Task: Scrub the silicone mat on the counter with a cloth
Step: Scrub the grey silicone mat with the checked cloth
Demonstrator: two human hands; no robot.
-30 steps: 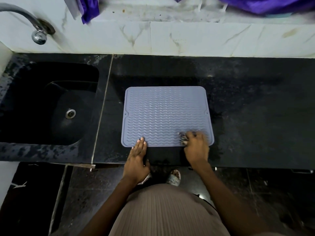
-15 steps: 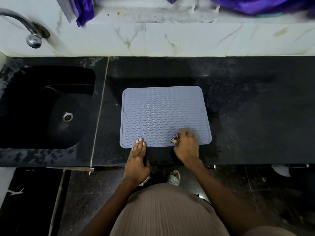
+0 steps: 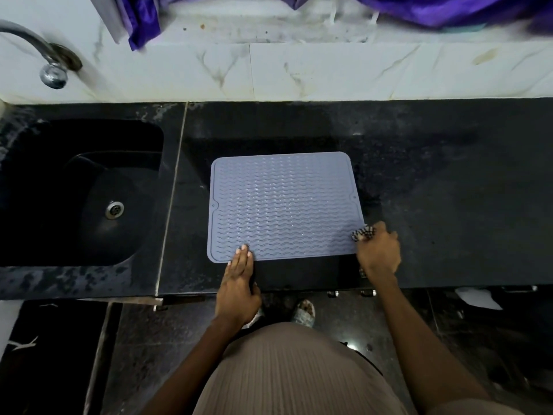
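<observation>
Silicone mat [image 3: 284, 205] was laid flat on counter [image 3: 449, 190], pinned at near left corner by flat left hand [image 3: 238, 283]. Cloth [image 3: 362, 232] was bunched in right hand [image 3: 378, 250] at near right edge. Scrubbing judged midway; far rows apparently left.

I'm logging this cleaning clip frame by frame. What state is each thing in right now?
silicone mat: flat on the counter, ribbed side up
cloth: bunched, at the mat's near right corner
right hand: grips the cloth
left hand: fingers straight, tips pressing the mat's near left edge
tap: no water seen running
sink: nothing visible inside
</observation>
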